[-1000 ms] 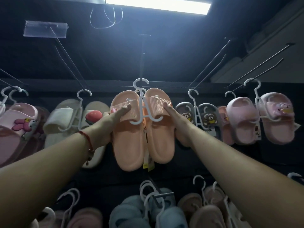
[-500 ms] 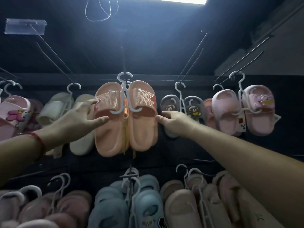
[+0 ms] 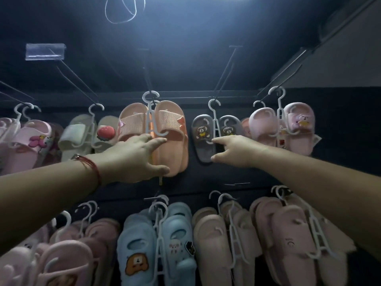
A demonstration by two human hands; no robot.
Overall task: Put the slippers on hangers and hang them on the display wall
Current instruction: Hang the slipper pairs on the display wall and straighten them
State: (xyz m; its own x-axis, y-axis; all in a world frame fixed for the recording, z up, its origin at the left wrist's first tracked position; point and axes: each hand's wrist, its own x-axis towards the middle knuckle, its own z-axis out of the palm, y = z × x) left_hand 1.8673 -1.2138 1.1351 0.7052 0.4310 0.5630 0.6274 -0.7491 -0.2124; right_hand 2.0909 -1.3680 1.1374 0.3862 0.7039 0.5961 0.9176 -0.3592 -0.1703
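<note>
1. Landmark: the orange slippers [image 3: 165, 139], a pair with woven straps, hang on a white hanger [image 3: 152, 118] whose hook sits on a dark wall peg [image 3: 146, 79] in the upper row of the display wall [image 3: 340, 124].
2. Left hand [image 3: 134, 159]: in front of the left slipper of the orange pair, fingers extended and spread, thumb by the lower edge of the pair. The fingers are straight, not gripping. Whether the fingertips touch the slipper cannot be told. A red cord bracelet [image 3: 93, 169] is on this wrist.
3. Right hand [image 3: 235, 150]: to the right of the orange slippers, apart from them, in front of the grey bear slippers [image 3: 203, 137]. Fingers loosely extended, grasping nothing; contact with the grey pair cannot be told.
4. Left of the orange slippers: a cream pair [image 3: 82, 135], one bearing a red ornament.
5. Far right of the orange slippers: a pink pair [image 3: 266, 124] on its own hanger.
6. Below the orange slippers: blue slippers [image 3: 177, 234] in the lower row.
</note>
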